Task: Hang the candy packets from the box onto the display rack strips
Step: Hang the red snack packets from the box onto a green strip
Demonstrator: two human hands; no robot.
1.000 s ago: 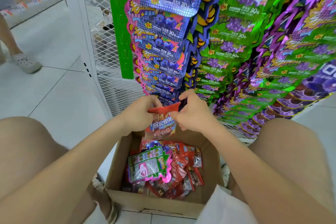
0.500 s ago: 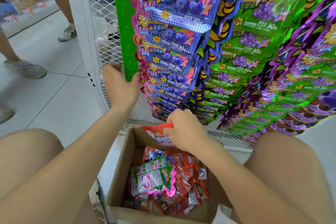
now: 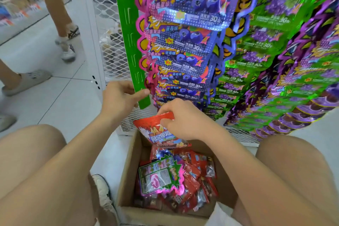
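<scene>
pinching a red candy packet [image 3: 161, 132], right hand [image 3: 180, 118] above box [image 3: 128, 161].

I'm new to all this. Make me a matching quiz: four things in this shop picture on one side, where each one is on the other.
1 red packet
2 green strip
3 pink-edged packet
4 cardboard box

A lying in the box
B pinched by the right hand
C on the floor between the knees
D held by the left hand

Pairs: 1-B, 2-D, 3-A, 4-C
</scene>
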